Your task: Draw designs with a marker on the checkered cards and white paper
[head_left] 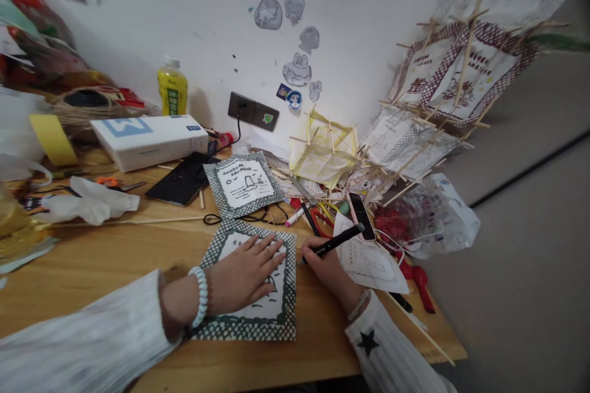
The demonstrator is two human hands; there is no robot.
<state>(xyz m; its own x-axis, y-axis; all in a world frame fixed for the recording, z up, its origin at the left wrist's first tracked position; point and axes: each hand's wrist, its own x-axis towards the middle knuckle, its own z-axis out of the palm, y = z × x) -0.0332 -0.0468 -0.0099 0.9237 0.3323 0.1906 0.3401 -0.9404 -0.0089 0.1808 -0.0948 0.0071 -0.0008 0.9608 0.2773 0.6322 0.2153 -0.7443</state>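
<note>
Beside bare tabletop (320, 331) and the drawing's edge (290, 288), right hand (330, 274) grips marker (339, 238).

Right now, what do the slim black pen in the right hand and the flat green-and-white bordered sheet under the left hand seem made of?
Slim black pen: probably plastic, smooth-looking, its straight barrel carrying pale lettering. Bordered sheet: likely matte paper, flat and shine-free; cloth remains possible.

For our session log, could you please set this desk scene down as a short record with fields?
Left hand: spread flat on the lower bordered drawing
Right hand: gripping a black marker
Beyond lower drawing: a second bordered drawing
Left of that: dark flat device, white box
Near the wall: yellow-green bottle
Beyond right hand: phone
</note>
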